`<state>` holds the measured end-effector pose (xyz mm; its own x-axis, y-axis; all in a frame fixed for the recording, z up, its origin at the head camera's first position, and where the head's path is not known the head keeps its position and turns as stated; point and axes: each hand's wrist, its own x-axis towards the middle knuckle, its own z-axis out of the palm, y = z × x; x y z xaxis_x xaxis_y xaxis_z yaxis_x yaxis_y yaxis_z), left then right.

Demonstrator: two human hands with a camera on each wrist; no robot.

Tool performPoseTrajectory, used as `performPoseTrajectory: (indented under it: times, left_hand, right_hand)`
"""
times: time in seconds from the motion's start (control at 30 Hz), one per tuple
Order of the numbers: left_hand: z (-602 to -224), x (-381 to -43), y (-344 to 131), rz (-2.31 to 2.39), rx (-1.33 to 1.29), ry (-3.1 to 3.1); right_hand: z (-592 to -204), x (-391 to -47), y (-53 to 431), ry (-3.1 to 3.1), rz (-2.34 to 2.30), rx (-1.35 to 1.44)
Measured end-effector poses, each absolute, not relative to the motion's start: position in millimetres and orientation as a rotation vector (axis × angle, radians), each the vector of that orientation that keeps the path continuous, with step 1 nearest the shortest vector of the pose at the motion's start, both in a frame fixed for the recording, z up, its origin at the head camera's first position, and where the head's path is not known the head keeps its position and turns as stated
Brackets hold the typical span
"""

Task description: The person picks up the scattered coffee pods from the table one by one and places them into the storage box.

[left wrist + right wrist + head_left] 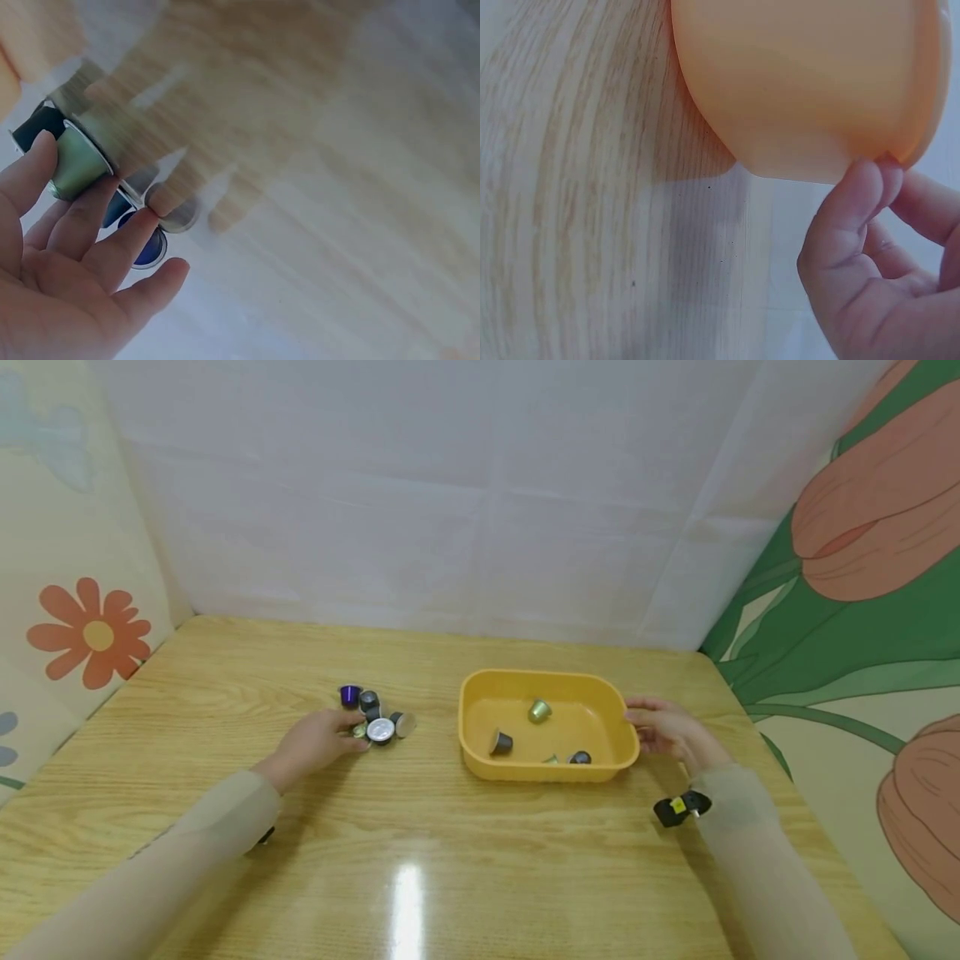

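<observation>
Wood-grain table (525, 860) before a creased white backdrop (450, 510), flower-patterned panels (862, 610) either side.

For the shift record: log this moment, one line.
left hand: at green capsule, grip unclear | right hand: holds yellow tray | inside yellow tray: several capsules

Wood-grain table (480, 860), glare strip (408, 910) at near side. Creased white sheet (450, 502) far side. Left: orange flower print (97, 635) on cream panel (45, 535). Right: big pink tulips (870, 502), green leaves (855, 639).
</observation>
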<state>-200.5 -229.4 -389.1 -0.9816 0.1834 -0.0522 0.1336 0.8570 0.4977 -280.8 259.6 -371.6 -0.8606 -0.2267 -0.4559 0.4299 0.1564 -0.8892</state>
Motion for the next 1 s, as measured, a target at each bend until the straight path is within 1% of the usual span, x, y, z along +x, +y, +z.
performPoseTrajectory:
  times: [0.43,1.0]
  left_hand:
    - [-367.7,-191.0,-236.2,0.872,0.187,2.849]
    - [-348.7,-184.5,-227.0,0.879,0.169,2.826]
  right_hand:
    - [-369.6,-279.6,260.6,1.96,-1.723,0.139]
    - [-369.4,-279.4,258.4,1.955,-1.748,0.206]
